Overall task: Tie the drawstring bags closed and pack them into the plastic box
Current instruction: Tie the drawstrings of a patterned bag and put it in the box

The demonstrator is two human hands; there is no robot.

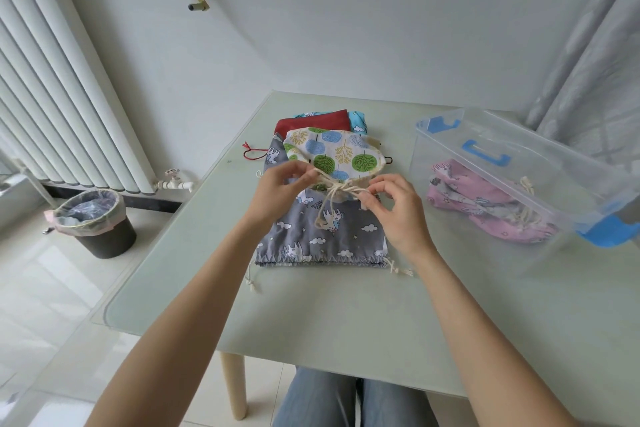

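A white bag printed with green and blue trees (337, 152) lies on top of a pile at the table's middle. Its cream drawstring (334, 198) is gathered at the bag's neck, with loose ends hanging over a grey unicorn bag (325, 236) underneath. My left hand (282, 189) pinches the cord on the left of the knot. On the right, my right hand (394, 206) pinches the other part of the cord. A clear plastic box (519, 184) with blue handles stands at the right and holds a pink bag (485, 204).
A red bag (311, 121) and a light blue bag (358, 121) lie behind the tree bag. The table (346, 322) has a glass top. A lined waste bin (95, 222) stands on the floor at the left, beside a radiator (62, 107).
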